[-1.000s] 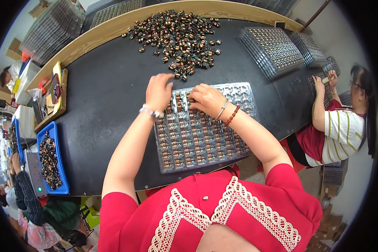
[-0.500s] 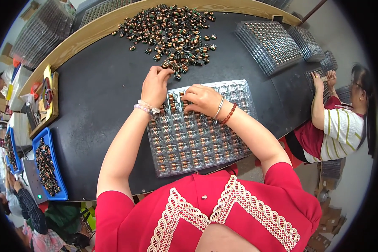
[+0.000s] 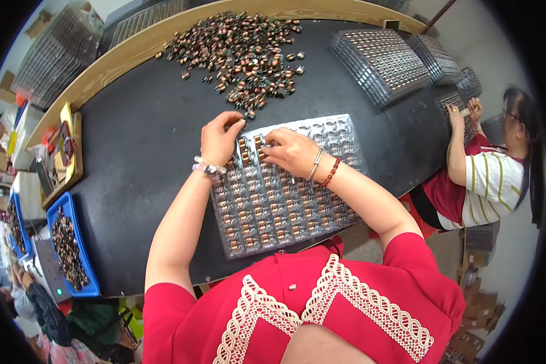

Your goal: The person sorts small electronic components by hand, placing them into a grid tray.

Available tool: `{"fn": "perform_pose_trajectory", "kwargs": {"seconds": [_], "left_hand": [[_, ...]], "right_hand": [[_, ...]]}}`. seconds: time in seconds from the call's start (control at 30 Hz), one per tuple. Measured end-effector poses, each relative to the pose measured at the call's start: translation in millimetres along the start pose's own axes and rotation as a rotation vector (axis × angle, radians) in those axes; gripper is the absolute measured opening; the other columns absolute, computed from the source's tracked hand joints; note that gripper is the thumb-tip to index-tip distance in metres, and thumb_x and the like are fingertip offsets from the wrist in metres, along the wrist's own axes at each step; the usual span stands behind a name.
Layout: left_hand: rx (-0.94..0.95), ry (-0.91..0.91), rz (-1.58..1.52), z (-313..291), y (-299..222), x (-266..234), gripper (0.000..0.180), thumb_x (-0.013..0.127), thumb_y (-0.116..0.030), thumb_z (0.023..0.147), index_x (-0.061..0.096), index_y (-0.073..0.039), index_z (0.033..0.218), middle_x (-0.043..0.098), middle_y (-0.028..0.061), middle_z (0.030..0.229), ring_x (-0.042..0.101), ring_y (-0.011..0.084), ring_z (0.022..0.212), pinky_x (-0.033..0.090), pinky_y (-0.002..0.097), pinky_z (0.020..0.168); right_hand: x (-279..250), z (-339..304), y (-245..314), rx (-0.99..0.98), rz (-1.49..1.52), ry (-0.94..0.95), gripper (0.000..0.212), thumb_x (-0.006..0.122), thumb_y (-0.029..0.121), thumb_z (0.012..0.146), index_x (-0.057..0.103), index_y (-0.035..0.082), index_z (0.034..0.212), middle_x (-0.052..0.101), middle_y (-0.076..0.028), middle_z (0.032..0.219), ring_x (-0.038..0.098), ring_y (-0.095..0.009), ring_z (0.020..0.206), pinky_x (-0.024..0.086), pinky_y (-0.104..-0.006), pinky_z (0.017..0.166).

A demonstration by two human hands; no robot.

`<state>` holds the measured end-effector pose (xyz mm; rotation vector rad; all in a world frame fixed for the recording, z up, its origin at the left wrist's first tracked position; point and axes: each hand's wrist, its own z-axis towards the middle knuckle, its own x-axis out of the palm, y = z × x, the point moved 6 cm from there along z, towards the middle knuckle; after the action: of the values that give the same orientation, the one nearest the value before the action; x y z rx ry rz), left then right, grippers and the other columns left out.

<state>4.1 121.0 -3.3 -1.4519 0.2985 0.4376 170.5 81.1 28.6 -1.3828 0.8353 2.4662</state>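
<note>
The tray [image 3: 333,128] lies on the tabletop [image 3: 133,151] before me, the coil pile [image 3: 242,57] beyond. My left grip [image 3: 218,139] is narrow at its far left corner, my right grip [image 3: 292,151] bent low over its far rows; I can't tell whether either holds anything. Dragging sideways could tip seated coils [image 3: 244,151] loose.

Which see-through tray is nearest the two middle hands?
The single clear tray nearest the red shirt. The right hand is over it, the left hand at its corner; the stacked trays beyond lie farther off.
</note>
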Motion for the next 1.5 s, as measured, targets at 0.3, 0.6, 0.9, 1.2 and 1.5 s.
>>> {"fn": "perform_pose_trajectory", "kwargs": {"seconds": [0.3, 0.6, 0.9, 1.2, 1.5], "left_hand": [[-0.150, 0.025, -0.274, -2.1, 15.1, -2.9, 0.012, 0.059, -0.006, 0.089, 0.059, 0.000, 0.100, 0.067, 0.0039, 0.086, 0.063, 0.0086, 0.080, 0.047, 0.0196, 0.066], [0.158, -0.024, 0.200, -46.4, -10.9, -73.7, 0.011, 0.068, -0.009, 0.076, 0.064, -0.006, 0.086, 0.057, 0.0086, 0.106, 0.047, 0.0266, 0.111, 0.038, 0.0375, 0.094], [0.118, 0.141, 0.507, -88.4, -5.5, -61.0, 0.010, 0.071, -0.009, 0.069, 0.066, -0.005, 0.077, 0.049, 0.0086, 0.120, 0.032, 0.0342, 0.126, 0.030, 0.0449, 0.103], [0.109, 0.177, 0.498, -60.1, -10.6, -56.7, 0.014, 0.069, -0.009, 0.070, 0.065, -0.007, 0.083, 0.058, 0.0090, 0.101, 0.045, 0.0301, 0.111, 0.037, 0.0393, 0.097], [0.143, -0.093, 0.540, 64.0, 3.5, 6.8, 0.022, 0.062, -0.013, 0.079, 0.065, -0.006, 0.100, 0.062, 0.0131, 0.104, 0.058, 0.0319, 0.099, 0.047, 0.0385, 0.085]], "right_hand": [[-28.6, 24.7, -140.3, 0.723, -0.328, -0.037, 0.027, 0.067, 0.023, 0.078, 0.062, 0.013, 0.103, 0.061, -0.012, 0.101, 0.061, -0.031, 0.091, 0.050, -0.0410, 0.079], [-19.5, 22.1, -147.1, 0.454, -0.179, -0.093, 0.017, 0.061, 0.012, 0.082, 0.068, 0.013, 0.098, 0.062, -0.011, 0.092, 0.061, -0.030, 0.086, 0.049, -0.0381, 0.078], [-23.1, -24.3, -93.4, 0.638, 0.460, -0.122, 0.022, 0.069, 0.003, 0.075, 0.070, 0.003, 0.097, 0.060, -0.002, 0.096, 0.057, -0.011, 0.085, 0.050, -0.0265, 0.078], [-23.5, -20.0, -51.4, 0.517, 0.242, -0.161, 0.016, 0.064, 0.014, 0.082, 0.064, 0.002, 0.094, 0.063, -0.008, 0.089, 0.061, -0.020, 0.074, 0.049, -0.0322, 0.067], [-24.0, -21.7, -47.5, 0.399, 0.200, -0.192, 0.015, 0.061, 0.007, 0.082, 0.066, 0.007, 0.096, 0.062, -0.009, 0.089, 0.062, -0.025, 0.076, 0.049, -0.0331, 0.069]]}}
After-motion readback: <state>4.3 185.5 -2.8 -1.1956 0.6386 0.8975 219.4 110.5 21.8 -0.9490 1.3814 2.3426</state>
